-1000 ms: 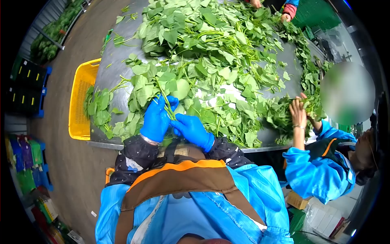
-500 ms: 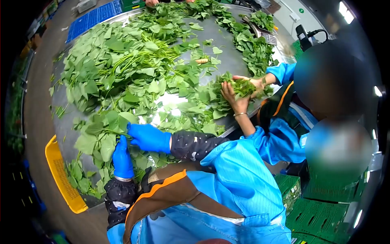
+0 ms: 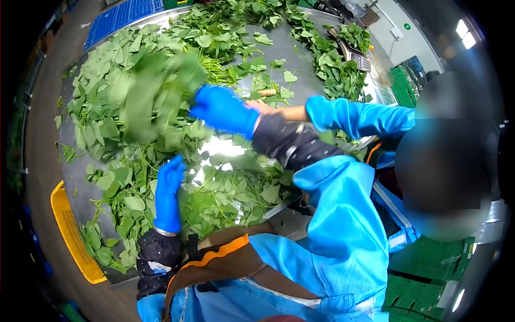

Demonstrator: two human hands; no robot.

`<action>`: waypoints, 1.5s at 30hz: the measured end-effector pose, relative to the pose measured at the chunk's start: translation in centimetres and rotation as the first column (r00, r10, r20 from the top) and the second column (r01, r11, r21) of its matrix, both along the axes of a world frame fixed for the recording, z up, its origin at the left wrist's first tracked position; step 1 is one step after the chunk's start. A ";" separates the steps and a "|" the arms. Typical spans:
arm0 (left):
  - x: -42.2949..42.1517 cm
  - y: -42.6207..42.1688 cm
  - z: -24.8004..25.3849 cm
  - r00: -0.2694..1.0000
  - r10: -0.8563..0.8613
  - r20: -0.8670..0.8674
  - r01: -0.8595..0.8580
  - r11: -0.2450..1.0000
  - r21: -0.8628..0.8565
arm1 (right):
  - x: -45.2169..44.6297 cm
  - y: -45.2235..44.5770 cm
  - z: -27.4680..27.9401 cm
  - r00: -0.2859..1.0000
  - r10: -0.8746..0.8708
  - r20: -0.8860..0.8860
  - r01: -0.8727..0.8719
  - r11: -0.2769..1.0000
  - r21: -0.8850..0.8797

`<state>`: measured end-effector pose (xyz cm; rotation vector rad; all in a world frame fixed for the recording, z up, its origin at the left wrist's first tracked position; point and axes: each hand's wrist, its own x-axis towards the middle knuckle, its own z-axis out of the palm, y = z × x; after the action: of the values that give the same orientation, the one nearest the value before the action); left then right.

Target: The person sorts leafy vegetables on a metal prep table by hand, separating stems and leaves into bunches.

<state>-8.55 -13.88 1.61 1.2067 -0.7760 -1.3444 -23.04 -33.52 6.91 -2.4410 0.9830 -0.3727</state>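
Note:
My right hand, in a blue glove, is closed around the stems of a bunch of leafy greens. The bunch is blurred by motion and hangs over the big pile of greens, its leaves pointing left. Lower down, my left hand, gloved in blue too, is raised with its fingers extended and nothing in them. Loose leafy stems lie on the table beside it.
A co-worker in a blue sleeve reaches across from the right, partly behind my right arm. A yellow crate stands at the table's left edge. A scale sits at the far right, and green crates are stacked behind.
My right hand has moved up with the bunch, away from my left hand, which has let go of it. The co-worker's hands have left the greens at the right and reached toward the middle.

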 end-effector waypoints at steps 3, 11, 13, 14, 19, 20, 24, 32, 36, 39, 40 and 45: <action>-0.4 1.2 -1.3 0.993 -0.013 -0.114 0.027 0.992 0.122 | -5.3 -8.7 1.8 0.991 -0.119 0.061 0.133 0.920 -0.370; 4.1 9.1 -7.1 0.939 0.339 -0.062 -0.288 0.870 0.401 | -34.5 -21.1 -4.7 0.872 -0.484 -0.077 0.329 0.695 -0.640; 4.4 11.5 -7.9 0.902 0.431 -0.043 -0.367 0.813 0.452 | -38.9 -21.1 -6.1 0.752 -0.630 -0.194 0.494 0.734 -0.466; 4.5 12.7 -8.6 0.896 0.444 -0.008 -0.383 0.782 0.492 | -42.2 -22.2 -8.7 0.799 -0.559 -0.222 0.324 0.711 -0.624; 2.3 13.6 -9.2 0.879 0.472 0.073 -0.437 0.734 0.519 | -45.4 -23.2 -17.7 0.233 -0.688 -0.688 0.629 0.646 -0.433; 1.9 13.1 -9.0 0.868 0.491 0.067 -0.454 0.734 0.505 | -43.0 -22.4 -16.8 0.215 -0.658 -0.722 0.615 0.665 -0.423; 1.5 12.4 -9.2 0.896 0.440 0.058 -0.407 0.759 0.508 | -34.9 -21.1 -10.9 0.150 -0.543 -0.826 0.559 0.736 -0.382; 0.8 11.7 -10.3 0.917 0.390 0.084 -0.378 0.784 0.492 | -3.7 -17.2 -8.2 0.983 0.156 0.098 -0.146 0.983 -0.107; 1.3 12.6 -9.3 0.917 0.389 0.089 -0.385 0.803 0.456 | 5.6 -11.2 -10.4 0.989 0.028 -0.145 -0.062 0.971 -0.231; 2.2 13.9 -8.9 0.911 0.411 0.024 -0.375 0.804 0.461 | 7.5 -10.8 -13.1 0.965 -0.160 -0.208 0.114 0.969 -0.217; 2.4 14.4 -9.3 0.910 0.416 0.002 -0.371 0.809 0.457 | 7.7 -10.5 -13.3 0.950 -0.217 -0.224 0.175 0.965 -0.196; 3.8 13.6 -8.7 0.949 0.312 -0.050 -0.262 0.865 0.428 | 7.8 -9.6 -12.3 0.948 -0.261 -0.181 0.211 0.943 -0.256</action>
<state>-4.72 -0.30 -7.08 1.4939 -0.2073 -1.3507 -15.23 -43.12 -5.35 -2.6191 1.4062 -0.3275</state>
